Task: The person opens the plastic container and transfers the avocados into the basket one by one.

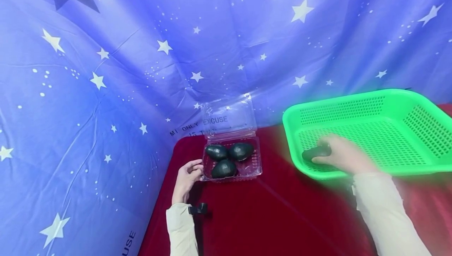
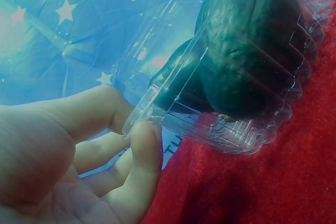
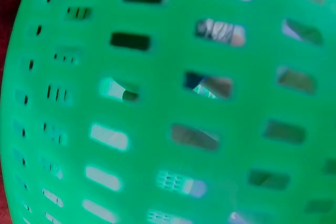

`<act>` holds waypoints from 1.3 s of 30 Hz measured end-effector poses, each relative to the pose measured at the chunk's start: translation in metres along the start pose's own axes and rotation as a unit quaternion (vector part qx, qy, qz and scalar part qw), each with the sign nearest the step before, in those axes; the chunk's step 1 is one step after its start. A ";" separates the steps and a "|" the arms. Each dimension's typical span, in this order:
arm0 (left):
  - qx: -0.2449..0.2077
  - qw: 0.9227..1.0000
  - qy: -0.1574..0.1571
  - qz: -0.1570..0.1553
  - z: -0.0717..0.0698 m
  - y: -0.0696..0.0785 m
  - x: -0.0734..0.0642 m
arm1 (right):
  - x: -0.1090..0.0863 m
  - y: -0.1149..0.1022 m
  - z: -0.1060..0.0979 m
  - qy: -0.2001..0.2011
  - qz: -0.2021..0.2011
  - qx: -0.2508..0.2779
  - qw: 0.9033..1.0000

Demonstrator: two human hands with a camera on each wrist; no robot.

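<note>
Three dark green avocados [image 1: 241,151] sit in a clear plastic clamshell box [image 1: 257,166], its lid [image 1: 229,116] raised at the back. My left hand [image 1: 188,177] is at the box's left side; in the left wrist view its thumb and finger pinch the plastic rim [image 2: 142,111], with avocados [image 2: 252,45] behind the clear wall. My right hand [image 1: 340,154] reaches into a green plastic basket [image 1: 399,134] and grips another avocado [image 1: 314,153] near its left end. The right wrist view is filled by the basket's slotted wall [image 3: 152,108], which mostly hides that hand.
Dark red cloth [image 1: 268,216] covers the table. A blue curtain with white stars [image 1: 212,44] hangs behind and to the left, close to the raised lid. The basket's raised rim surrounds my right hand. A black strap [image 1: 197,209] is on my left wrist.
</note>
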State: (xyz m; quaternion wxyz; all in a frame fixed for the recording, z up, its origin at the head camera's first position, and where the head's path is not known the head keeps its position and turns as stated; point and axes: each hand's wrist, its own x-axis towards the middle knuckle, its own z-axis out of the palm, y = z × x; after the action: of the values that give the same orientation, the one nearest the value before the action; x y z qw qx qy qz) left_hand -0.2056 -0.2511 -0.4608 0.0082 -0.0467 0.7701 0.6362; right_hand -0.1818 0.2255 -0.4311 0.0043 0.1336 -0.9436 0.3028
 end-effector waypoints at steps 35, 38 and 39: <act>-0.003 1.000 -0.003 0.005 0.001 0.000 -0.001 | 0.009 -0.031 -0.010 0.065 -0.022 0.007 0.998; -0.006 1.000 -0.004 0.006 0.000 0.000 -0.001 | 0.012 -0.039 -0.009 0.083 -0.035 0.001 0.996; -0.004 1.000 -0.004 0.007 0.000 0.000 -0.001 | 0.013 -0.042 -0.009 0.087 -0.039 0.002 0.995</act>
State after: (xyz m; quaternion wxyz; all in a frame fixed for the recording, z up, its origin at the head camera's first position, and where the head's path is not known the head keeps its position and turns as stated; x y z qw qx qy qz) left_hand -0.2046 -0.2506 -0.4605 0.0070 -0.0389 0.7675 0.6398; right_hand -0.1838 0.1941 -0.3988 0.0978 0.1430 -0.9333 0.3144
